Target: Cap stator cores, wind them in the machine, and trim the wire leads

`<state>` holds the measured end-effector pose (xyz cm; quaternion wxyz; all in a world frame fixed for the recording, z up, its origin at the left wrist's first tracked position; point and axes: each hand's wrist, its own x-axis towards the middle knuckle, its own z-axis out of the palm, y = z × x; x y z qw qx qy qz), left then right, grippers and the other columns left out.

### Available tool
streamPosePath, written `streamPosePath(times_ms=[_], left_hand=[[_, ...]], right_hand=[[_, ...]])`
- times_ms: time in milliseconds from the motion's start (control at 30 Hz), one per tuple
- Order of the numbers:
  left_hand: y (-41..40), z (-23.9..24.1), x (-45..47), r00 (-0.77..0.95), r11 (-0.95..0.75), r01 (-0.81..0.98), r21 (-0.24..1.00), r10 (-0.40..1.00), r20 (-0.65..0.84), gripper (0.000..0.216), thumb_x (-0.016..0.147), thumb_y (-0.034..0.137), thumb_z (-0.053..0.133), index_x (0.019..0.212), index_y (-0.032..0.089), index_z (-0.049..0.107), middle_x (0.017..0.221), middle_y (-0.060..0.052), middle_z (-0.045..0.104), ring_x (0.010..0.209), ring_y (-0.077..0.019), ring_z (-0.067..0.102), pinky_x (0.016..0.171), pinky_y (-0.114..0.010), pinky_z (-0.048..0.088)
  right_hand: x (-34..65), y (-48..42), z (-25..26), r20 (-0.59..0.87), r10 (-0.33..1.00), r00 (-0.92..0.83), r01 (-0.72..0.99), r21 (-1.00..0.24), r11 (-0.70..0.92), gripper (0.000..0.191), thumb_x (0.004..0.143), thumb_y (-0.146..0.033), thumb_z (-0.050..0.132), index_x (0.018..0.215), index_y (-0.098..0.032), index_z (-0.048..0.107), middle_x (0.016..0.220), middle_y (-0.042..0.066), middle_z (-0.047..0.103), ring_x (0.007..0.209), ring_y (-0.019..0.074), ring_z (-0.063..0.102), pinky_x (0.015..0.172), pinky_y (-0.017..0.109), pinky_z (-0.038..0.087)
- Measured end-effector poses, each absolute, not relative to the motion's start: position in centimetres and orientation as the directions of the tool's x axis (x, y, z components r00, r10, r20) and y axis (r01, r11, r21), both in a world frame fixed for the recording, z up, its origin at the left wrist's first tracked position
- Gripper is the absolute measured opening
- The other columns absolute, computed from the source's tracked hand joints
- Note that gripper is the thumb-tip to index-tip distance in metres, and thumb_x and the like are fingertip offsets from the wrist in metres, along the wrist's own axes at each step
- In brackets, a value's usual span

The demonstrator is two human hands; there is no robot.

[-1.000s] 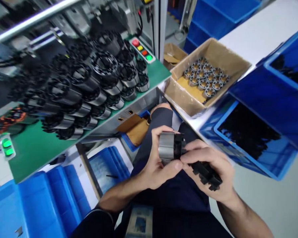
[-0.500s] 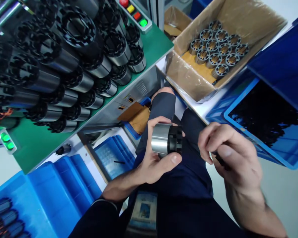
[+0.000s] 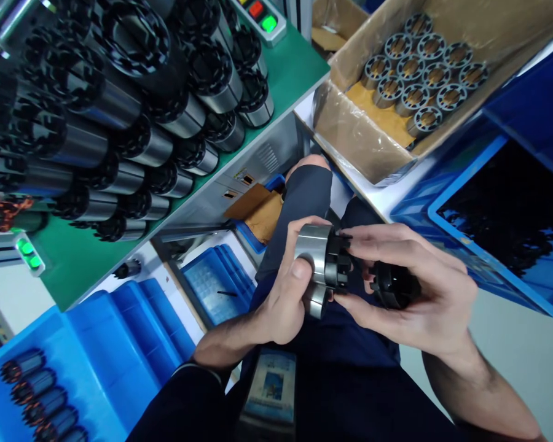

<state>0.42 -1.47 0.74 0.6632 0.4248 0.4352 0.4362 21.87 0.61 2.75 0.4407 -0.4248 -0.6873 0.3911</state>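
My left hand (image 3: 281,301) is closed around a steel stator core (image 3: 312,250) held above my lap. A black slotted plastic end piece (image 3: 335,264) sits on the core's right end. Below it, a second curved steel piece (image 3: 317,302) shows in the same grip, partly covered by my fingers and the core. My right hand (image 3: 415,282) curls around a loose black slotted plastic ring (image 3: 393,284) in its palm. Its fingertips reach to the end piece on the core, at the top and the bottom.
Black-ended stator cores (image 3: 184,110) crowd the green bench (image 3: 286,80) at upper left. Bare cores stand in a cardboard box (image 3: 364,144) at upper right. A blue bin (image 3: 447,196) at right holds black parts. Copper-wound pieces (image 3: 41,399) lie in a blue tray (image 3: 105,368) at lower left.
My right hand has moved left to the core and spread its fingers to the black end piece; the black ring in its palm now shows. My left thumb has shifted onto the steel.
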Motion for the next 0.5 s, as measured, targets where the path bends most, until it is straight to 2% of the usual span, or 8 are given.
streamPosePath(times_ms=[100, 200, 267, 333, 400, 433, 500], left_hand=[[-1.5, 0.6, 0.4, 0.289, 0.295, -0.273, 0.916, 0.933, -0.214, 0.060, 0.120, 0.073, 0.045, 0.157, 0.027, 0.056, 0.127, -0.011, 0.075, 0.100, -0.0291, 0.076, 0.089, -0.046, 0.068], [-1.5, 0.3, 0.4, 0.328, 0.325, -0.329, 0.887, 0.920, -0.216, 0.056, 0.121, 0.070, 0.047, 0.156, 0.028, 0.055, 0.103, -0.006, 0.070, 0.076, -0.0228, 0.067, 0.066, -0.038, 0.060], [-1.5, 0.1, 0.3, 0.334, 0.305, -0.319, 0.897, 0.922, -0.195, 0.055, 0.121, 0.069, 0.047, 0.155, 0.027, 0.055, 0.099, -0.004, 0.066, 0.075, -0.0221, 0.065, 0.067, -0.037, 0.058], [-1.5, -0.1, 0.0, 0.315, 0.251, -0.278, 0.927, 0.936, -0.159, 0.054, 0.122, 0.067, 0.046, 0.155, 0.026, 0.057, 0.113, -0.008, 0.068, 0.090, -0.0237, 0.068, 0.080, -0.039, 0.063], [-1.6, -0.1, -0.2, 0.316, 0.227, -0.260, 0.939, 0.939, -0.139, 0.055, 0.122, 0.067, 0.045, 0.155, 0.026, 0.059, 0.126, -0.010, 0.067, 0.103, -0.0250, 0.068, 0.091, -0.040, 0.064], [-1.7, 0.0, -0.3, 0.330, 0.246, -0.277, 0.929, 0.932, -0.149, 0.057, 0.122, 0.069, 0.046, 0.157, 0.026, 0.059, 0.127, -0.010, 0.067, 0.102, -0.0250, 0.069, 0.090, -0.040, 0.065], [-1.9, 0.4, -0.3, 0.362, 0.361, -0.328, 0.873, 0.902, -0.237, 0.063, 0.119, 0.076, 0.048, 0.159, 0.028, 0.057, 0.121, -0.009, 0.069, 0.089, -0.0224, 0.069, 0.078, -0.037, 0.065]], right_hand=[[22.3, 0.8, 3.0, 0.280, 0.921, -0.270, 0.250, -0.904, 0.348, 0.066, 0.084, -0.020, 0.106, 0.146, -0.033, 0.084, 0.142, 0.008, 0.083, 0.110, 0.0282, 0.085, 0.090, 0.044, 0.076], [22.6, 0.9, 3.3, 0.304, 0.912, -0.276, 0.274, -0.884, 0.378, 0.066, 0.086, -0.019, 0.103, 0.147, -0.036, 0.085, 0.146, 0.007, 0.082, 0.093, 0.0237, 0.082, 0.076, 0.042, 0.074], [22.7, 0.8, 3.4, 0.328, 0.900, -0.286, 0.305, -0.860, 0.410, 0.066, 0.089, -0.016, 0.100, 0.149, -0.039, 0.085, 0.149, 0.006, 0.081, 0.085, 0.0215, 0.079, 0.070, 0.042, 0.072], [22.7, 0.7, 3.4, 0.346, 0.887, -0.307, 0.334, -0.833, 0.440, 0.069, 0.090, -0.012, 0.098, 0.152, -0.041, 0.084, 0.154, 0.005, 0.080, 0.086, 0.0228, 0.081, 0.071, 0.043, 0.073], [22.5, 0.6, 3.0, 0.359, 0.875, -0.327, 0.342, -0.818, 0.463, 0.076, 0.091, -0.007, 0.097, 0.157, -0.042, 0.081, 0.161, 0.004, 0.078, 0.096, 0.0254, 0.084, 0.077, 0.045, 0.076], [22.4, 0.6, 2.7, 0.374, 0.865, -0.333, 0.335, -0.811, 0.480, 0.079, 0.090, -0.005, 0.097, 0.159, -0.040, 0.079, 0.164, 0.004, 0.076, 0.103, 0.0265, 0.085, 0.081, 0.045, 0.077], [22.2, 0.7, 2.2, 0.424, 0.839, -0.340, 0.310, -0.792, 0.526, 0.080, 0.090, -0.004, 0.097, 0.162, -0.036, 0.078, 0.167, 0.005, 0.075, 0.109, 0.0268, 0.085, 0.085, 0.046, 0.077]])
